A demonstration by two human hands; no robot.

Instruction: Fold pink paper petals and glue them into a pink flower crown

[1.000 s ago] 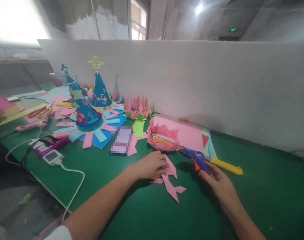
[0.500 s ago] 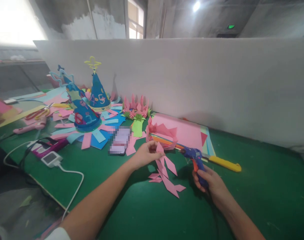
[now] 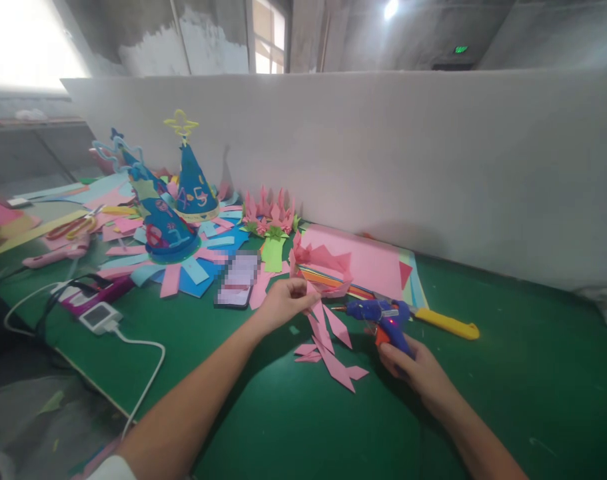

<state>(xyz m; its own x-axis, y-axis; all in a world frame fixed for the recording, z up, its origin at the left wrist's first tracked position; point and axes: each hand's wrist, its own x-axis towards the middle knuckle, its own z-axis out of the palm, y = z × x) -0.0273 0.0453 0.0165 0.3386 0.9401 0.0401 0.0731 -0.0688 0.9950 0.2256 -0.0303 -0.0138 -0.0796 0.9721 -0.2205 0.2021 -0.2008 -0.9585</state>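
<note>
My left hand [image 3: 286, 305] pinches a pink paper piece, mostly hidden by the fingers. Under and in front of it lie several folded pink paper strips [image 3: 339, 368] with pointed ends. My right hand [image 3: 423, 370] is wrapped round the handle of a blue hot glue gun [image 3: 378, 311] with an orange trigger. Its nozzle points left, close to the fingertips of my left hand but apart from them. Just behind, a pink paper crown [image 3: 333, 263] with zigzag edges stands on the table, with coloured strips beside it.
A yellow-handled cutter [image 3: 448, 324] lies right of the glue gun. Pink sheets [image 3: 368, 257] are stacked behind. To the left are a phone [image 3: 237, 280], blue cone hats [image 3: 166, 223], a pink lotus-like paper piece [image 3: 269, 212] and a power strip [image 3: 96, 293] with cables. A white partition [image 3: 408, 153] closes the back.
The glue gun has turned and moved left, so its nozzle is nearer my left hand. My left hand keeps its pinch in nearly the same place.
</note>
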